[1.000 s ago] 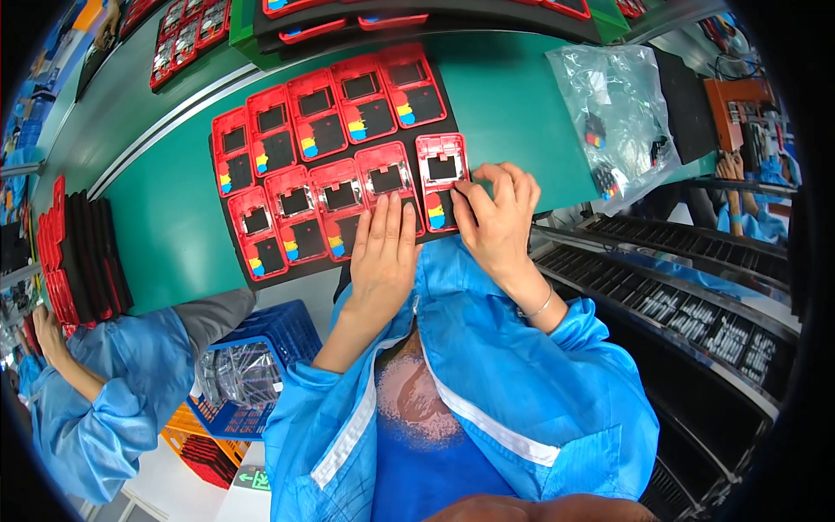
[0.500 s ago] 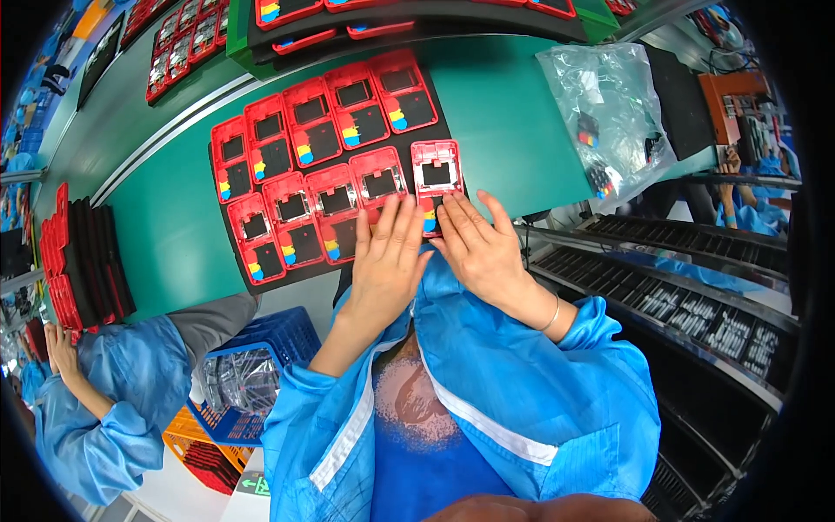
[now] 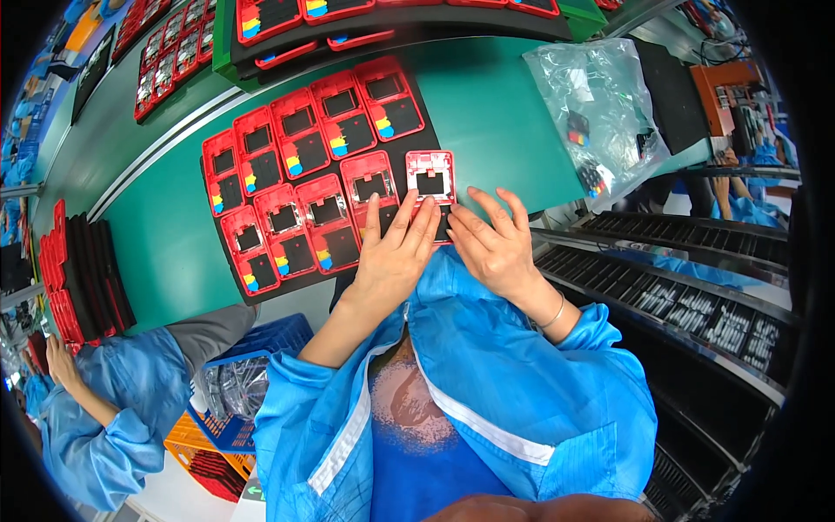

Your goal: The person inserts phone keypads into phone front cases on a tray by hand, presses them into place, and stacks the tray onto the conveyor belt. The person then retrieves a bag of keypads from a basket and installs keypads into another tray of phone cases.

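A red plastic casing [image 3: 441, 159] with a dark rectangular window lies at the near right end of a black foam tray [image 3: 424, 141]. My left hand [image 3: 396, 244] rests over its lower left part, fingers stretched out and fingertips on the casing. On the lower right side is my right hand [image 3: 494, 248], its fingers spread and the index fingertip touching the casing's edge. Between the hands a dark lower panel shows; the rest of it is hidden under my fingers. Beside it, a similar red casing [image 3: 367, 165] is partly covered by my left hand.
Two rows of red casings with coloured patches fill the tray on the green table [image 3: 504, 113]. A clear plastic bag [image 3: 600, 104] lies to the right. Stacked trays [image 3: 96, 270] stand at left near a co-worker's blue sleeve [image 3: 130, 383]. A blue crate [image 3: 261, 348] sits below.
My right hand's fingers have shifted toward the casing's lower right edge. My left fingers now cover the casing's coloured patch. The view has shifted slightly.
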A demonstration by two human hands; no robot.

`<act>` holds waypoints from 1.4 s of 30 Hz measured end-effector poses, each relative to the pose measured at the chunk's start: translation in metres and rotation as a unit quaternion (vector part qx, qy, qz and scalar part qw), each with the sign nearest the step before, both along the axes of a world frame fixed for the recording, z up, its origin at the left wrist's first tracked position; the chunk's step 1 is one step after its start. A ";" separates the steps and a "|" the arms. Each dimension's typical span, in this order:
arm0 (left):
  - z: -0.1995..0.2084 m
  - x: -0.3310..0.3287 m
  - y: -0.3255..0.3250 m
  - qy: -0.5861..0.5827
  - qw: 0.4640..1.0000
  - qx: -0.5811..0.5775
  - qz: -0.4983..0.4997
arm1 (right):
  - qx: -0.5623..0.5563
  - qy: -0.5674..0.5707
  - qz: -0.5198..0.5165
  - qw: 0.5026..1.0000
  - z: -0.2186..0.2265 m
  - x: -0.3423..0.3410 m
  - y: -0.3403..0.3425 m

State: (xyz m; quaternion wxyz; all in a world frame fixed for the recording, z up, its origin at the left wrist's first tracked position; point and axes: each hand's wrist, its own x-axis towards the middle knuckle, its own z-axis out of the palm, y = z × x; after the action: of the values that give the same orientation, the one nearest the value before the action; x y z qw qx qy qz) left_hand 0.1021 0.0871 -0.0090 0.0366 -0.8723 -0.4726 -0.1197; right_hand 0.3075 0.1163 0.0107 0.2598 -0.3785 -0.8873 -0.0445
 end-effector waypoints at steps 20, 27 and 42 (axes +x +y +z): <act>-0.009 0.002 -0.012 -0.006 0.999 0.010 -0.038 | -0.048 -0.037 0.071 0.996 0.006 -0.002 -0.002; 0.018 -0.010 0.026 -0.186 0.979 -0.075 -0.037 | -0.179 0.141 0.064 0.972 0.016 0.001 0.088; 0.007 -0.038 0.124 -0.053 0.998 -0.008 0.044 | 0.066 -0.136 0.103 0.983 0.011 -0.042 0.146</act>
State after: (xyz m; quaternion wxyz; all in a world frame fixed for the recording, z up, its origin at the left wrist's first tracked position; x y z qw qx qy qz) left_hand 0.0646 0.2107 -0.0018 0.0103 -0.8435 -0.5126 -0.1603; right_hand 0.2657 0.2620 0.0219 0.1642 -0.2576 -0.9437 -0.1272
